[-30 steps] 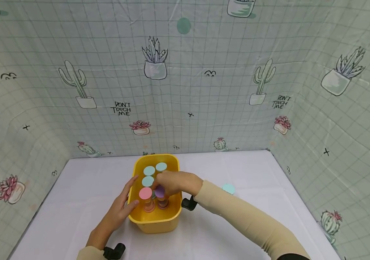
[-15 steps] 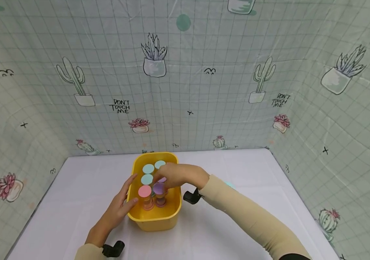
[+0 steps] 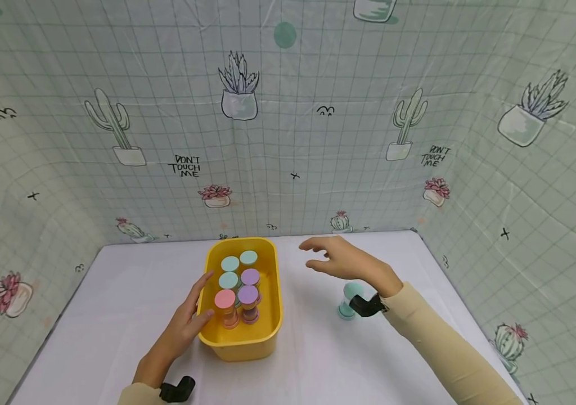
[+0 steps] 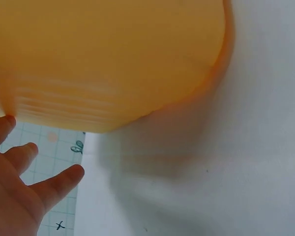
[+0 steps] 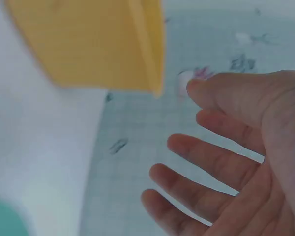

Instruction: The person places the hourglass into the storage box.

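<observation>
A yellow plastic tub [image 3: 244,351] holds several small hourglass sand timers standing upright. Teal-capped timers [image 3: 229,279] are toward the back and left, with purple-capped timers [image 3: 248,295] at the right and a pink-capped timer [image 3: 225,300] front left. My left hand [image 3: 185,326] rests at the tub's left rim, fingers extended; in the left wrist view its spread fingers [image 4: 59,189] lie beside the wall. To the tub's right, my right hand [image 3: 346,257] is raised above the table, empty and relaxed. Below it a teal sand timer [image 3: 347,309] stands on the table, partly hidden by the wrist camera.
The tub stands on a white-covered table [image 3: 308,360]. Behind and at both sides rises a grid-patterned cloth [image 3: 293,129] printed with potted plants. A black wrist camera [image 3: 366,305] juts out beneath my right wrist.
My right hand has left the tub and moved right, with fingers now apart. A second purple-capped timer now shows fully in the tub. The left hand stays at the rim.
</observation>
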`<action>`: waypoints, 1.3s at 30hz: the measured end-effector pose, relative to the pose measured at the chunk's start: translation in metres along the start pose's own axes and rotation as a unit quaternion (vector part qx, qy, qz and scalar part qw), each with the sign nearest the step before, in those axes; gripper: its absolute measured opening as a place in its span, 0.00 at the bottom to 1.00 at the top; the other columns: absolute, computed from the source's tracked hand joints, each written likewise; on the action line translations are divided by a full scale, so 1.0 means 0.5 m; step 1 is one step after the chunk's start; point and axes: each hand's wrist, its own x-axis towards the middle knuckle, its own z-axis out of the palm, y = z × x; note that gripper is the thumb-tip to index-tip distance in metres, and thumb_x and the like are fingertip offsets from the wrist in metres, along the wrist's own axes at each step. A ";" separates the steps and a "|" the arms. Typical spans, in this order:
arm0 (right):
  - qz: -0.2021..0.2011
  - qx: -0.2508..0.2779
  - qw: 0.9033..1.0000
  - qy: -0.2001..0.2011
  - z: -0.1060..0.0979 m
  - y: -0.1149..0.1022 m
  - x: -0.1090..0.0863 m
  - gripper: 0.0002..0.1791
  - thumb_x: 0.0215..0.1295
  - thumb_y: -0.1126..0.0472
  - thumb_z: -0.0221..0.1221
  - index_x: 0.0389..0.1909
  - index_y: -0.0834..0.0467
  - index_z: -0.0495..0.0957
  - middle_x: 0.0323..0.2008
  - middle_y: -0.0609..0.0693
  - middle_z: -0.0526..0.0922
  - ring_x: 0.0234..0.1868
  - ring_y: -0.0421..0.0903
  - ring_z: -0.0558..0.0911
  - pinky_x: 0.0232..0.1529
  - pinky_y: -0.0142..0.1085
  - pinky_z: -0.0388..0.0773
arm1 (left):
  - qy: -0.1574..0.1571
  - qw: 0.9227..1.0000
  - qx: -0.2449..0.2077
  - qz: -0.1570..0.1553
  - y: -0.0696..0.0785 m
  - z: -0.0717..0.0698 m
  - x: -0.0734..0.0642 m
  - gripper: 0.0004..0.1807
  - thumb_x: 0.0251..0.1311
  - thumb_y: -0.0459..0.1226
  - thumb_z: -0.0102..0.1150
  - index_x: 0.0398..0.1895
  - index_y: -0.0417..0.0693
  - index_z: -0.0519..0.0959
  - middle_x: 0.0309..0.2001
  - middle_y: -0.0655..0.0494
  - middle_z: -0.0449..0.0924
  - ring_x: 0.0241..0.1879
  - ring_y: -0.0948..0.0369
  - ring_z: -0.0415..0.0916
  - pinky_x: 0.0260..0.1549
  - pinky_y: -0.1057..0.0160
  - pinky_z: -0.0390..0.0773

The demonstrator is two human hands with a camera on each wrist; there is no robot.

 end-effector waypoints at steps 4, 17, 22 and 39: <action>0.034 0.007 0.999 -0.011 0.013 0.068 -0.059 0.26 0.73 0.55 0.62 0.68 0.60 0.74 0.67 0.59 0.78 0.64 0.62 0.79 0.63 0.56 0.79 | 0.000 1.000 -0.007 -0.008 -0.004 0.003 0.002 0.40 0.69 0.42 0.50 0.82 0.51 0.51 0.81 0.36 0.51 0.76 0.30 0.53 0.62 0.23 0.65; 0.091 0.063 0.994 0.007 0.063 0.167 -0.164 0.33 0.70 0.45 0.64 0.69 0.58 0.72 0.65 0.64 0.78 0.54 0.58 0.85 0.56 0.49 0.84 | 0.004 0.999 -0.042 -0.010 -0.008 0.008 0.001 0.39 0.70 0.39 0.48 0.83 0.52 0.50 0.82 0.36 0.47 0.78 0.29 0.48 0.66 0.31 0.60; 0.100 0.080 0.992 0.011 0.082 0.177 -0.169 0.34 0.69 0.46 0.65 0.69 0.60 0.73 0.66 0.62 0.78 0.50 0.53 0.86 0.49 0.43 0.85 | 0.005 0.999 -0.039 -0.003 -0.004 0.007 0.002 0.39 0.69 0.38 0.48 0.83 0.51 0.50 0.82 0.36 0.48 0.77 0.29 0.49 0.66 0.30 0.61; 0.104 0.113 0.988 0.005 0.079 0.183 -0.160 0.32 0.65 0.50 0.69 0.63 0.66 0.78 0.61 0.64 0.82 0.44 0.49 0.89 0.40 0.34 0.84 | 0.005 0.999 -0.034 -0.010 -0.011 0.010 0.003 0.39 0.69 0.41 0.47 0.83 0.53 0.49 0.82 0.37 0.48 0.77 0.30 0.50 0.66 0.30 0.61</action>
